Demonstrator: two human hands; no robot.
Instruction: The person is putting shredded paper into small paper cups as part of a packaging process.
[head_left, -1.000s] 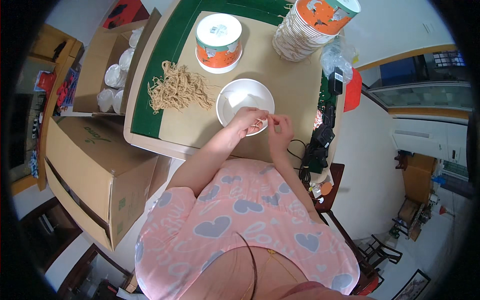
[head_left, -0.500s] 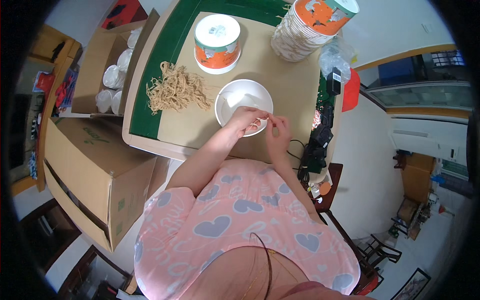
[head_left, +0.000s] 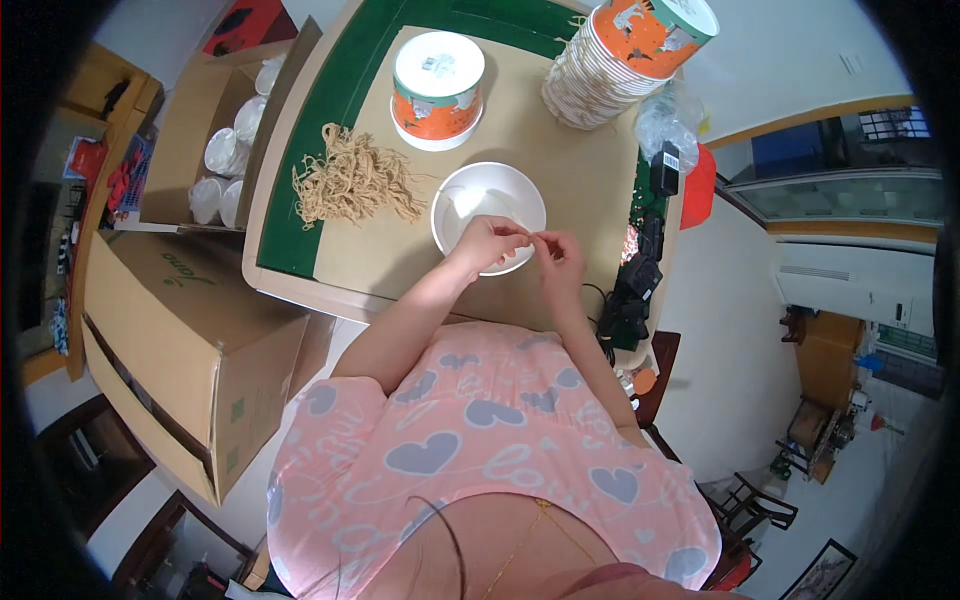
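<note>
My left hand (head_left: 490, 243) is over the near rim of an open white paper tub (head_left: 448, 222), fingertips pinched together. Opposite it, my right hand (head_left: 560, 262) pinches at the tub's right near edge, and the fingertips of both hands meet. Whatever lies between them is too small to make out. Left of the tub, a loose heap of tan paper cords (head_left: 355, 180) spreads over the brown sheet (head_left: 580, 170). Behind the tub stands an upside-down orange-and-green printed paper bucket (head_left: 437, 110) with a white base.
At the far right leans a tall stack of paper buckets (head_left: 610, 75) beside a clear plastic bag (head_left: 668, 125). Black power adapters and cables (head_left: 635, 290) line the table's right edge. A carton with wrapped white cups (head_left: 228, 150) and a large cardboard box (head_left: 195, 340) stand at left.
My fingertips have come closer together, and the pale strand seen under my left fingers before is now out of sight. My right hand has turned slightly inward.
</note>
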